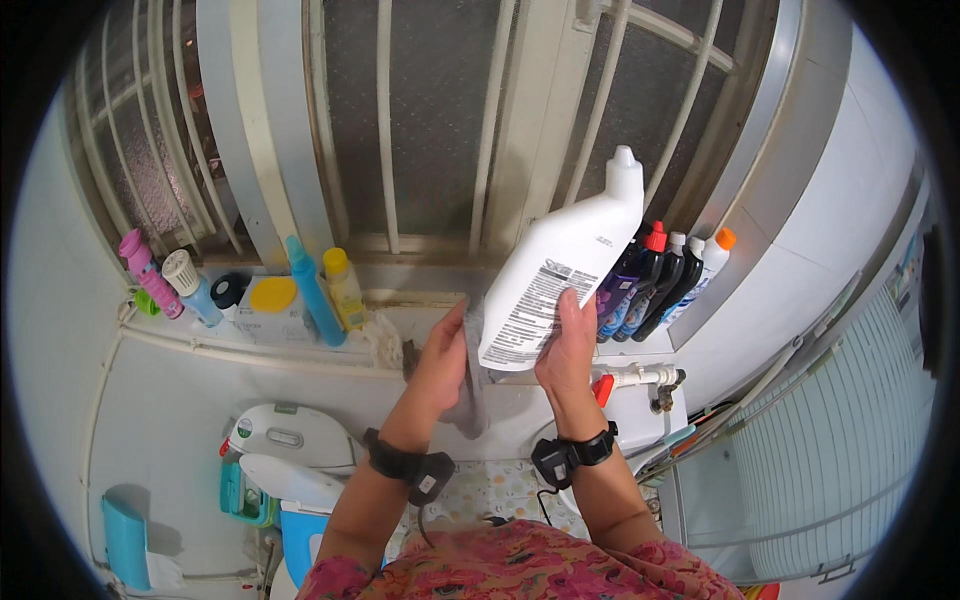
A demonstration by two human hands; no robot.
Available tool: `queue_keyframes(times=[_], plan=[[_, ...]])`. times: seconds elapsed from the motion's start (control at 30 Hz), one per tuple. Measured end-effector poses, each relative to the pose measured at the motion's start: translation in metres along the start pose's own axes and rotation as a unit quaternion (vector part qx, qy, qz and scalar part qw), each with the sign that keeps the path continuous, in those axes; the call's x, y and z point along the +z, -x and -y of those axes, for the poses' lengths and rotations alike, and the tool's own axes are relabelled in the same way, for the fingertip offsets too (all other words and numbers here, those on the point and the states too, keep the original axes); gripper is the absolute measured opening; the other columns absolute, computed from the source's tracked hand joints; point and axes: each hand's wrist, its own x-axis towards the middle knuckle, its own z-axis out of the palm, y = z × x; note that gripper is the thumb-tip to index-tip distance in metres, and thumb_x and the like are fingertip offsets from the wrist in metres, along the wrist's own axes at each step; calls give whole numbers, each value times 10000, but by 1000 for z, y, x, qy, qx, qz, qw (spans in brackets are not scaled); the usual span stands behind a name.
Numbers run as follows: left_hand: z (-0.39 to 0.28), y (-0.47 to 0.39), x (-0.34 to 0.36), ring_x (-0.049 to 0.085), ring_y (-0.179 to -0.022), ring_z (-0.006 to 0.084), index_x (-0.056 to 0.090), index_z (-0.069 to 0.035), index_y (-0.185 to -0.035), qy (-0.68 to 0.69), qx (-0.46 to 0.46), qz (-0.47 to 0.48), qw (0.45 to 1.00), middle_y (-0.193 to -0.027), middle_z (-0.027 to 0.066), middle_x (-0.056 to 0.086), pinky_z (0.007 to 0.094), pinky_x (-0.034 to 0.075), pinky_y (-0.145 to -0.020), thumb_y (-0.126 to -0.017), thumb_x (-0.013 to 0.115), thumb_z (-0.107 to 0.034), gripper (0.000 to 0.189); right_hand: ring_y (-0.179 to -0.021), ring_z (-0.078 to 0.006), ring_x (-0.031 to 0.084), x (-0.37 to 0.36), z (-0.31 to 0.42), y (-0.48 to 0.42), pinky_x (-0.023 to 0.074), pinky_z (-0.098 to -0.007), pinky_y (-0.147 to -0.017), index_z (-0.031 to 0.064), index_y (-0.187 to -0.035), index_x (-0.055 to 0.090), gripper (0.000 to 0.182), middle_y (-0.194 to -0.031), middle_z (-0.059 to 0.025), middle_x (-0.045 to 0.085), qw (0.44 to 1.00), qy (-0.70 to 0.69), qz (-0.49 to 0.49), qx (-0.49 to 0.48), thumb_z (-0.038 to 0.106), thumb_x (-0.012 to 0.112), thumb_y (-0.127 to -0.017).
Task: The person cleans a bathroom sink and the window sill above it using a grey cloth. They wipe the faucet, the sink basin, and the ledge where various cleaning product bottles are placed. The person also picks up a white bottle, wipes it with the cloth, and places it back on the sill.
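Observation:
My right hand [568, 345] grips a large white plastic cleaner bottle [566, 262] with an angled neck and white cap. The bottle tilts to the right, and printed text covers the side facing me. In my left hand [441, 358] is a grey cloth [474, 375], pressed to the bottle's lower left side and hanging down below it. Both hands are up in front of the windowsill [420, 319]. My left fingertips are hidden behind the cloth.
Several bottles [652, 285] with coloured caps stand at the sill's right. Further left are a yellow bottle [345, 292], a blue bottle [311, 296], a box [271, 322] and a pink can [152, 274]. Below sit a toilet [289, 435] and a pipe valve with a red handle [602, 391].

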Motion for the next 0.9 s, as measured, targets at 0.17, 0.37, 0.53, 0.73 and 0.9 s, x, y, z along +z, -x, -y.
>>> queue_keyframes(times=[0.17, 0.37, 0.53, 0.73, 0.9], plan=[[10, 18, 12, 594, -1031, 178, 554, 5, -1231, -271, 215, -18, 938, -1128, 94, 644, 290, 453, -899, -894, 588, -74, 348, -1091, -173, 476, 6, -12, -12, 384, -317, -966, -16, -1362, 391, 465, -1243, -115, 492, 908, 376, -43, -178, 308, 316, -1037], [-1, 28, 26, 587, -809, 366, 650, -56, -1005, -489, 358, 23, 795, -922, 149, 622, 422, 470, -747, -799, 652, -138, 222, -1222, -223, 493, -7, -13, 3, 382, -350, -1032, -14, -1402, 377, 559, -1378, -130, 476, 986, 9, 136, 100, 395, 371, -1022], [-15, 25, 32, 576, -772, 349, 618, -53, -931, -566, 340, 51, 749, -853, 132, 597, 443, 453, -704, -855, 593, -168, 140, -1226, -255, 499, -18, -12, 10, 399, -387, -1052, 20, -1402, 373, 656, -1368, -134, 485, 958, -118, 131, 227, 518, 423, -977], [-16, -1, 30, 550, -943, 426, 545, 49, -1110, -570, 342, -25, 747, -1046, 248, 568, 464, 449, -825, -890, 506, -125, 283, -1221, -258, 514, -57, -29, 21, 419, -406, -1045, 55, -1433, 348, 720, -1364, -127, 498, 926, -169, 170, 292, 520, 544, -921], [10, -19, 13, 501, -1102, 460, 449, 118, -1270, -538, 300, -104, 781, -1266, 338, 484, 465, 397, -982, -905, 458, -113, 432, -1231, -265, 511, -50, -29, 24, 418, -413, -1045, 55, -1445, 339, 795, -1381, -127, 492, 925, -146, 162, 310, 595, 526, -893]])
